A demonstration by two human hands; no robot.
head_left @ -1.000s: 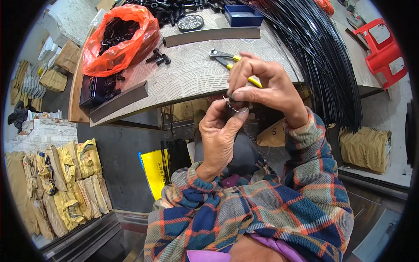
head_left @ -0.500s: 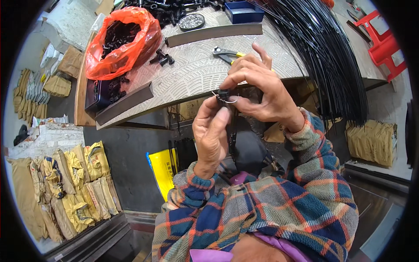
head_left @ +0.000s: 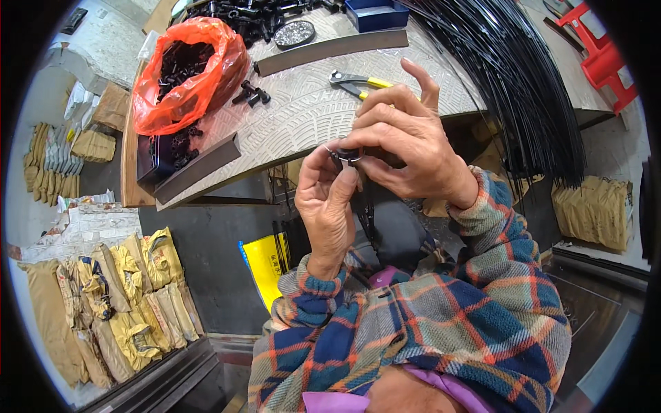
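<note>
A small black part (head_left: 350,154) is being grasped by the left hand (head_left: 327,217) and right hand (head_left: 420,148) near the table (head_left: 303,103); pliers (head_left: 351,80) are being partly hidden by the latter. Black bolts (head_left: 182,69) are being held in a red bag (head_left: 155,113), silvery bits (head_left: 295,33) in a dish (head_left: 296,47).

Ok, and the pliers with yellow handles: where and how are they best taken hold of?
Probably by the yellow handles, coming in from the right with the right hand, once it lets go of the small dark piece. The pliers lie on the table with their metal head pointing left and the handles spread toward the right, partly hidden behind that hand.
</note>
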